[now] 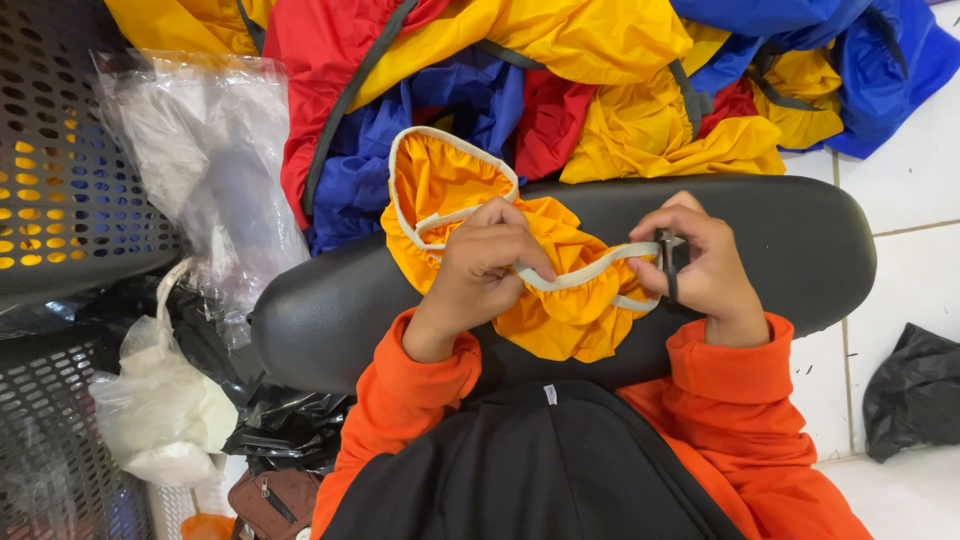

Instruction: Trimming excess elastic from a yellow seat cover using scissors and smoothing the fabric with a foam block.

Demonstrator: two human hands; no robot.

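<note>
A yellow-orange fabric cover (560,310) with a grey elastic trim (585,272) lies bunched on a black padded cushion (800,245). My left hand (485,270) pinches the trim and fabric near the middle. My right hand (700,265) grips the other end of the trim together with a small dark tool (668,255), possibly a clip or snips. The trim is stretched taut between the two hands. Both arms wear orange sleeves.
A heap of red, blue and yellow fabric (560,90) lies beyond the cushion. Black perforated crates (60,170) stand on the left, with clear plastic bags (200,170) and a white bag (160,410). A black bag (915,390) rests on white floor tiles at right.
</note>
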